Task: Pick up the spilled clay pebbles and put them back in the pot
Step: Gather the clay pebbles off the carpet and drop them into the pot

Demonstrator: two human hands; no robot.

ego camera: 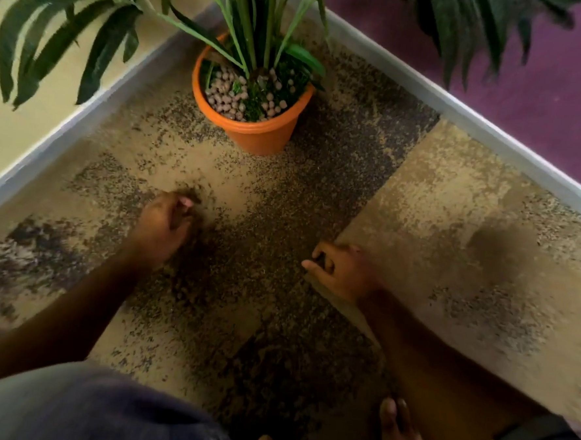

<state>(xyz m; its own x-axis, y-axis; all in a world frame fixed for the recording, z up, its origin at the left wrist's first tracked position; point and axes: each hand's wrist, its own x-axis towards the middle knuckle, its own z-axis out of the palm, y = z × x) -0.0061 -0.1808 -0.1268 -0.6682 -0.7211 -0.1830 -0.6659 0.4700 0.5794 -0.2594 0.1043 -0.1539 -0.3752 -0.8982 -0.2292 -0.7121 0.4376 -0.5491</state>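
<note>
An orange pot (253, 134) with a green plant stands on the carpet near the room's corner. Brown clay pebbles (227, 95) fill its top around the stems. My left hand (164, 227) is low on the carpet, in front of the pot and to its left. Its fingers are curled and pinch what looks like a pebble (187, 202) at the tips. My right hand (342, 272) hovers over the carpet at centre, fingers curled round something small and dark, apparently pebbles. The frame is blurred and the speckled carpet hides any loose pebbles.
Grey skirting (459, 104) lines both walls behind the pot. Long leaves (72, 36) hang over the upper left and top right. My knee (77, 407) and bare toes (402, 430) fill the bottom edge. The carpet (453, 202) is patterned tan and dark.
</note>
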